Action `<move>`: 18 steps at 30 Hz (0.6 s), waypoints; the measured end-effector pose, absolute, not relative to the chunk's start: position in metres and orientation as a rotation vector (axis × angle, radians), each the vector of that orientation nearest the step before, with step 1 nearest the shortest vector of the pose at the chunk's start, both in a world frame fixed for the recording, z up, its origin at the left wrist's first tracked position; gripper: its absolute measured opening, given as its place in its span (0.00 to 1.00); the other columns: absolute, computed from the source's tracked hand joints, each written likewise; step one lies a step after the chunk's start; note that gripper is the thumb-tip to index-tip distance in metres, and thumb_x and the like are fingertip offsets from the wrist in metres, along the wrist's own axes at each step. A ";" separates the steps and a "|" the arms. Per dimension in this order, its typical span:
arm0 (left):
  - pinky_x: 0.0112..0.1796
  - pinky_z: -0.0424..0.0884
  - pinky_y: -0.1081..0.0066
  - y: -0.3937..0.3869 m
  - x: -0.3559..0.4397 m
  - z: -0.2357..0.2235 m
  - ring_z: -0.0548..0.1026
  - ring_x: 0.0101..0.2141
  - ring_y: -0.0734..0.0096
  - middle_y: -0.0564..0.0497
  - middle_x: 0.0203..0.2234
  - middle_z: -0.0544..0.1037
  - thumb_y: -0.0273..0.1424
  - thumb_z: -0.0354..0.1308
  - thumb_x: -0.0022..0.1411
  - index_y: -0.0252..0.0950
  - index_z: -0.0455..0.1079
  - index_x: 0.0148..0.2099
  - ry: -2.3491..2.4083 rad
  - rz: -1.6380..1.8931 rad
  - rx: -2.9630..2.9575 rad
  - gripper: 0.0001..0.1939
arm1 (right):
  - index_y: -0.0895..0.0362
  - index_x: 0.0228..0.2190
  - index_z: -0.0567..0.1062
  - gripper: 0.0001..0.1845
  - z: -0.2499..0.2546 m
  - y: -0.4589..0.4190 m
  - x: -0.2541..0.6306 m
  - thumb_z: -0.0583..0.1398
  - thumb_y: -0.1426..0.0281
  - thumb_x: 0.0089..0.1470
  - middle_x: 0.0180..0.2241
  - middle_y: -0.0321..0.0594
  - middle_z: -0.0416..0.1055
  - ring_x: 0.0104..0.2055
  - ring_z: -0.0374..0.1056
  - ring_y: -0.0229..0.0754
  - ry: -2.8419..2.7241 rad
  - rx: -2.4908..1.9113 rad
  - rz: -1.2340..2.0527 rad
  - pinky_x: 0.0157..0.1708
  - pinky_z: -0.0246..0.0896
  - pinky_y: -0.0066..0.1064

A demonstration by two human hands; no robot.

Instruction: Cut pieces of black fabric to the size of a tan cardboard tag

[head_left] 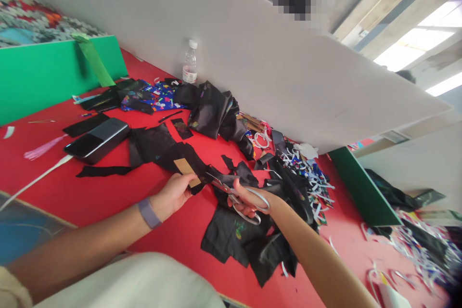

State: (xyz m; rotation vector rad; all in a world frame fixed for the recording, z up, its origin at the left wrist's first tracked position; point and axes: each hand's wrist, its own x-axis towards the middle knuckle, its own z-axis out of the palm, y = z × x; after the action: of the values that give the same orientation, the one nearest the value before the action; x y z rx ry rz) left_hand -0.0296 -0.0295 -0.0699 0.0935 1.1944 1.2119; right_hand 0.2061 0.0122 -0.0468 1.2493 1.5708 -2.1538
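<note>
My left hand (173, 196) pinches a small brown cardboard piece (185, 167) together with black fabric (178, 154) lying beneath it. In my right hand (249, 199) is a pair of scissors (260, 197) with pale handles, thumb and fingers through the loops. The blades point left, close to the black fabric beside the card; they look parted, though the tips blur into the cloth. Below the right hand lie more black fabric pieces (231, 233), one bearing a small coloured print.
A power bank (97, 139) with a white cable rests on the red table (155, 221) at left. A plastic bottle (189, 63) stands by the grey partition (252, 57). Crumpled black cloth (209, 110) and a heap of scraps (306, 168) lie behind. Green panels (46, 74) border the table.
</note>
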 end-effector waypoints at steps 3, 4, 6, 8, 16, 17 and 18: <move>0.26 0.74 0.73 -0.030 -0.030 -0.069 0.77 0.24 0.70 0.49 0.25 0.80 0.16 0.58 0.50 0.31 0.73 0.34 1.174 1.218 0.093 0.09 | 0.59 0.35 0.67 0.44 -0.051 0.013 0.208 0.36 0.34 0.49 0.22 0.30 0.51 0.18 0.44 0.29 1.528 1.221 -2.197 0.15 0.44 0.24; 0.27 0.74 0.73 -0.031 -0.030 -0.069 0.77 0.24 0.69 0.49 0.24 0.80 0.16 0.58 0.50 0.31 0.73 0.34 1.165 1.217 0.094 0.09 | 0.59 0.35 0.67 0.44 -0.053 0.014 0.209 0.36 0.34 0.49 0.22 0.30 0.51 0.18 0.44 0.29 1.504 1.206 -2.215 0.15 0.43 0.23; 0.28 0.75 0.71 -0.031 -0.031 -0.068 0.77 0.24 0.68 0.48 0.24 0.79 0.15 0.57 0.50 0.29 0.73 0.35 1.144 1.202 0.098 0.10 | 0.58 0.35 0.67 0.45 -0.058 0.016 0.211 0.36 0.33 0.48 0.23 0.31 0.51 0.19 0.44 0.29 1.454 1.169 -2.245 0.15 0.43 0.23; 0.28 0.76 0.71 -0.031 -0.032 -0.067 0.78 0.24 0.68 0.47 0.24 0.80 0.15 0.56 0.51 0.28 0.73 0.35 1.127 1.186 0.104 0.10 | 0.58 0.37 0.67 0.45 -0.062 0.018 0.213 0.35 0.33 0.47 0.24 0.31 0.51 0.20 0.44 0.29 1.409 1.126 -2.267 0.16 0.45 0.23; 0.29 0.76 0.71 -0.031 -0.034 -0.071 0.77 0.24 0.68 0.47 0.24 0.80 0.15 0.56 0.51 0.28 0.73 0.35 1.115 1.179 0.111 0.09 | 0.59 0.36 0.66 0.43 -0.053 0.013 0.211 0.35 0.35 0.50 0.23 0.30 0.49 0.20 0.42 0.30 1.426 1.132 -2.324 0.16 0.39 0.23; 0.29 0.76 0.70 -0.031 -0.034 -0.070 0.77 0.25 0.68 0.47 0.24 0.80 0.15 0.56 0.51 0.28 0.73 0.35 1.109 1.180 0.116 0.10 | 0.59 0.36 0.67 0.43 -0.052 0.012 0.210 0.36 0.35 0.50 0.23 0.30 0.49 0.20 0.41 0.30 1.434 1.136 -2.332 0.16 0.38 0.23; 0.29 0.76 0.70 -0.031 -0.034 -0.070 0.77 0.25 0.68 0.47 0.25 0.80 0.16 0.56 0.51 0.28 0.73 0.36 1.106 1.182 0.121 0.10 | 0.59 0.35 0.67 0.43 -0.051 0.011 0.210 0.36 0.35 0.50 0.23 0.30 0.49 0.20 0.41 0.30 1.441 1.139 -2.336 0.16 0.37 0.24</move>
State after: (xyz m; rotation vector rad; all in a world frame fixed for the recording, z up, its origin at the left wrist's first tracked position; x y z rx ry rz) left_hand -0.0345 -0.0313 -0.0695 0.1207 1.1057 1.1818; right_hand 0.2101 0.0112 -0.0510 1.1388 1.4410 -2.3362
